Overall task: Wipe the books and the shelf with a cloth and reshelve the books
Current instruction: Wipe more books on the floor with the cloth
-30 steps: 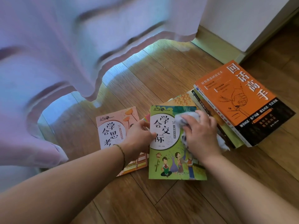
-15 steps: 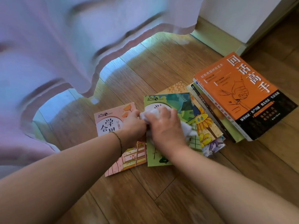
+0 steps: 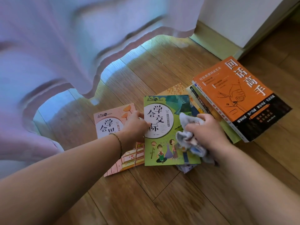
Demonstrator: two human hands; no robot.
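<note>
A green children's book (image 3: 164, 127) lies flat on the wooden floor, on top of other thin books. My right hand (image 3: 209, 132) grips a crumpled pale cloth (image 3: 186, 135) and presses it on the book's right side. My left hand (image 3: 135, 127) rests its fingers on the book's left edge, lying across a pink book (image 3: 112, 127) beside it. An orange and black book (image 3: 240, 98) tops a stack at the right. No shelf is in view.
A pale lilac curtain (image 3: 65, 54) hangs to the floor at the left and back. A white wall with a light skirting board (image 3: 215, 44) runs at the back right. Bare wooden floor (image 3: 162, 192) lies in front of the books.
My right hand has swept the cloth from the green book's upper left across to its right side, uncovering the title. My left hand stays on the left edge.
</note>
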